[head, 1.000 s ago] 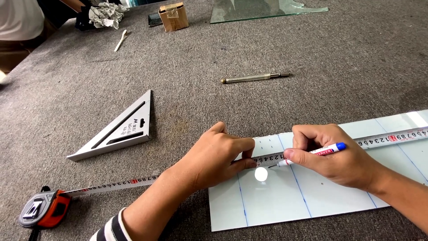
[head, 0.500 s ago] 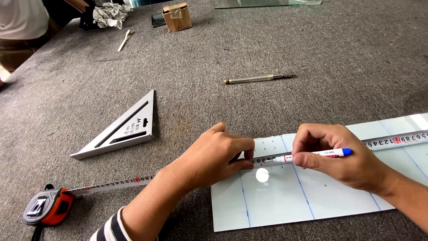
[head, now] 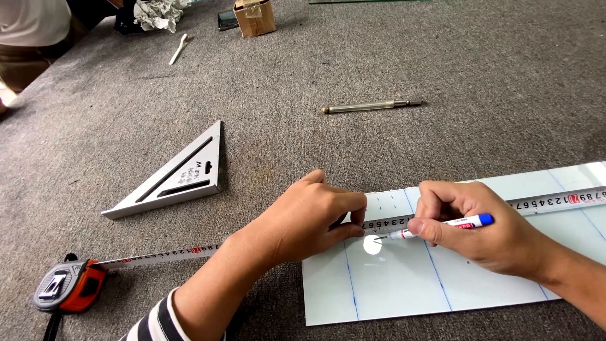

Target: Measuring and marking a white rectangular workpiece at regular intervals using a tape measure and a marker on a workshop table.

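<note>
Marker (head: pixel 442 224) is pinched in right hand (head: pixel 480 230) fingers, tip on glass sheet (head: pixel 404 284) beside tape (head: pixel 536 203), which is pressed flat by left hand (head: pixel 309 218), fingers curled.

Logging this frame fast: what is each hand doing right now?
Left hand: closed, fingers pressing the tape measure blade onto the glass sheet.
Right hand: closed, holding a blue-capped marker.

Grey carpeted tabletop (head: pixel 480 76) with tools and a glass sheet.

Directly on it lie a pale glass sheet (head: pixel 404 284) ruled with blue lines, an orange tape measure (head: pixel 66 287) with its blade drawn out across the sheet, a metal triangular square (head: pixel 173 177), a slim glass cutter (head: pixel 372 106), a small cardboard box (head: pixel 254 17) and crumpled paper (head: pixel 158 12).
</note>
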